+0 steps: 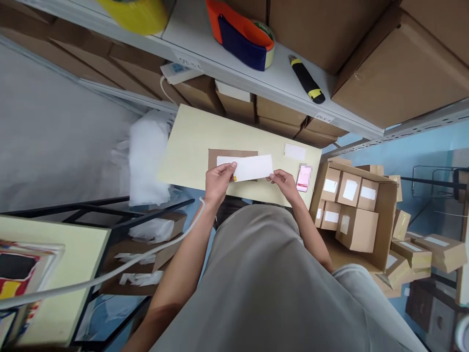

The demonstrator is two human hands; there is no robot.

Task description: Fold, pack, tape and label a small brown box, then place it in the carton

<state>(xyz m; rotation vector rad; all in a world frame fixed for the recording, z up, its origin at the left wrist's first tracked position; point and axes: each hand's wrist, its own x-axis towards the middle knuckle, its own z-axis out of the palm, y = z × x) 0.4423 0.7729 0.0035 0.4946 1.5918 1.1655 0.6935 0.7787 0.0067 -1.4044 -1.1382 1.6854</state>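
Observation:
My left hand and my right hand both pinch a long white label sheet, one at each end, holding it level over a pale yellow table. Directly under the sheet lies a small flat brown cardboard box. A phone rests on the table just right of my right hand, and a small white label lies behind it.
A big open carton of small labelled boxes stands right of the table, with more loose boxes beyond. The shelf above holds a box cutter, tape dispenser and yellow tape roll. White plastic bags pile at left.

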